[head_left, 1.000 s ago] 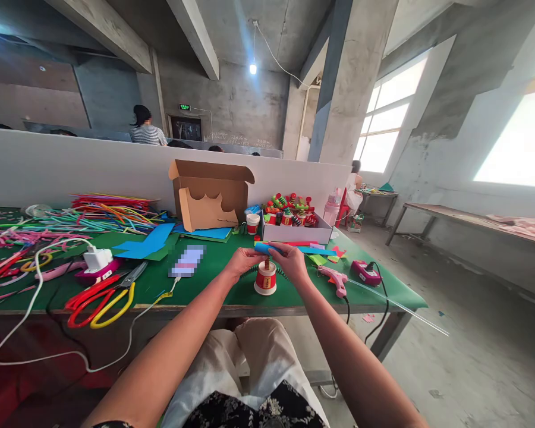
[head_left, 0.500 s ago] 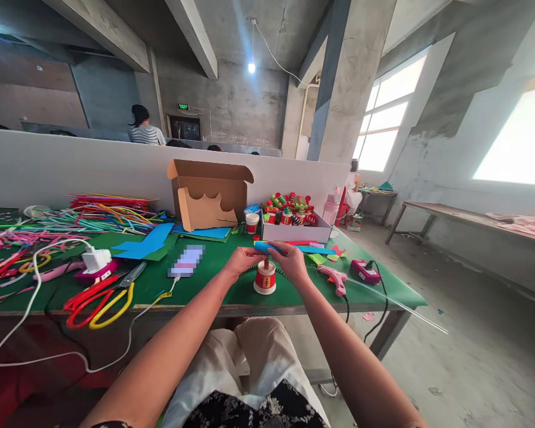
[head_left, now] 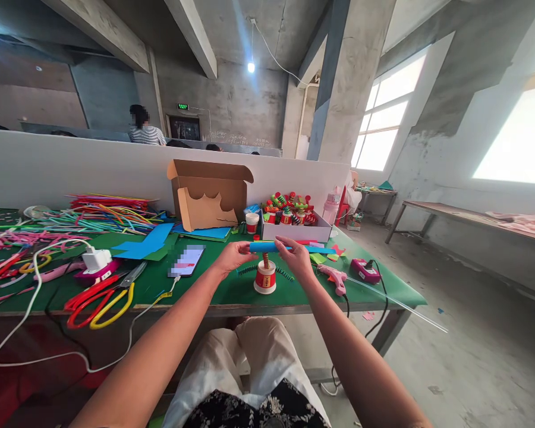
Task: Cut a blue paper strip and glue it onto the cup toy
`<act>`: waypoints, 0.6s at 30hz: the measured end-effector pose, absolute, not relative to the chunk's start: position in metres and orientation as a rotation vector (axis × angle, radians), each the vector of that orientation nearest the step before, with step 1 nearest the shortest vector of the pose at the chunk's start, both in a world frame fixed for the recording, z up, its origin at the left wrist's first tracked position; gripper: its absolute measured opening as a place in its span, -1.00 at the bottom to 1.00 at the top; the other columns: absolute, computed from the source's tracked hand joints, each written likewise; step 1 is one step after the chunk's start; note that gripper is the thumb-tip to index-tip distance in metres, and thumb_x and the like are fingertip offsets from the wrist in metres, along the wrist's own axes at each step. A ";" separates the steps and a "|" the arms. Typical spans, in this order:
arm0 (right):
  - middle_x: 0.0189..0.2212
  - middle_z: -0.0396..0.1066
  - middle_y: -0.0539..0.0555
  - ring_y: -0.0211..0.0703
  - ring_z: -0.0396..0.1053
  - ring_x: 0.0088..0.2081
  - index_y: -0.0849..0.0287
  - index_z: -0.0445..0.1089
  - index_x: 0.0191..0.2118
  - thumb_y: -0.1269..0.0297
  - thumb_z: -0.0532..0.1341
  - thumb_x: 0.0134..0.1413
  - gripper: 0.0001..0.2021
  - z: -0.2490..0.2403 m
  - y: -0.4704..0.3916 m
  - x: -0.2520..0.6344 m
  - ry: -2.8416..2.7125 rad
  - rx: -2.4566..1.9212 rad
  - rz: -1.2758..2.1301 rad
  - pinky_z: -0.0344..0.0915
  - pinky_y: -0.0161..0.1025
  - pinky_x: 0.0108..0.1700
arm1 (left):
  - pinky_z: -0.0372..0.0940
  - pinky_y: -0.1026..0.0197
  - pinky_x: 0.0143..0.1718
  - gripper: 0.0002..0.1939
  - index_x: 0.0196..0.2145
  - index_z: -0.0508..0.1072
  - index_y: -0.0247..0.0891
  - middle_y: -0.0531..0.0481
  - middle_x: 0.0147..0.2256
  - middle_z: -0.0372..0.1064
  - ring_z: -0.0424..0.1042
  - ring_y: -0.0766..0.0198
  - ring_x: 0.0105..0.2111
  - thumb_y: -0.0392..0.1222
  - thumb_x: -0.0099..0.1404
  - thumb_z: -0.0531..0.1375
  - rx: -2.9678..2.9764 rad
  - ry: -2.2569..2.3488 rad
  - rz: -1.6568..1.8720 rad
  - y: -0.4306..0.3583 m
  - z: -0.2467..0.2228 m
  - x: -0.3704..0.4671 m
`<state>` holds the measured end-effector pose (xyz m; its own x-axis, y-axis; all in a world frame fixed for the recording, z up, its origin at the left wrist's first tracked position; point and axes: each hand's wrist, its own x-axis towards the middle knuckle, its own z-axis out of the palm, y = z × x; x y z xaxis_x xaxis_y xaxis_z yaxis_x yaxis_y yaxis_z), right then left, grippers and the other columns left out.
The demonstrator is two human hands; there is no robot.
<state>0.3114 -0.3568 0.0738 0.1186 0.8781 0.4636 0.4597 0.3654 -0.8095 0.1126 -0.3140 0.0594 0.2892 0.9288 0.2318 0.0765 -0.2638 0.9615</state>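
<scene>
A blue paper strip stretches level between my hands over a small cup figure. My left hand pinches its left end between thumb and fingers. At the other end, my right hand has its fingers closed on the strip. Below stands the figure's red and white paper cup, upside down on the table. A brown coiled stem rises from its top, its upper end just under the strip. Dark green coiled pipe-cleaner arms spread from both sides of the cup.
A pink glue gun lies to the right, near a purple socket block. Red- and yellow-handled scissors, a phone and heaped pipe cleaners are left. A white box of finished figures and a cardboard box stand behind.
My hands have drawn apart, my left one moving slightly left. More of the blue strip shows between them, lying flatter, and the green coiled arms are now uncovered.
</scene>
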 end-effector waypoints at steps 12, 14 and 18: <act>-0.44 0.53 0.12 -0.10 0.44 -0.45 0.19 0.54 -0.27 -0.24 0.10 0.07 -0.45 0.036 -0.418 0.324 -1.326 -1.259 0.412 0.38 -0.23 -0.38 | 0.34 0.13 -0.21 -0.37 -0.08 0.50 -0.32 -0.18 -0.27 0.56 0.50 0.11 -0.25 0.24 0.07 0.20 1.594 1.272 1.473 -0.331 0.030 0.049; -0.49 0.51 0.10 -0.12 0.42 -0.47 0.15 0.51 -0.39 -0.24 0.08 0.10 -0.46 0.012 -0.438 0.319 -1.358 -1.271 0.427 0.35 -0.26 -0.42 | 0.34 0.15 -0.29 -0.45 -0.14 0.51 -0.31 -0.14 -0.36 0.55 0.50 0.13 -0.34 0.19 0.11 0.15 1.607 1.341 1.491 -0.341 0.012 0.047; -0.68 0.35 0.03 -0.16 0.33 -0.60 0.11 0.35 -0.59 -0.21 0.07 0.13 -0.49 -0.040 -0.475 0.307 -1.459 -1.345 0.550 0.27 -0.28 -0.52 | 0.30 0.18 -0.38 -0.68 -0.28 0.53 -0.19 -0.02 -0.50 0.51 0.46 0.16 -0.47 0.01 0.09 0.13 1.685 1.439 1.464 -0.358 -0.014 0.055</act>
<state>0.3072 -0.4745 -0.0403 0.1574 0.9159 0.3693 0.4437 0.2685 -0.8550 0.0550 -0.3582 -0.0137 -0.1257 0.9051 0.4061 0.3900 -0.3313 0.8591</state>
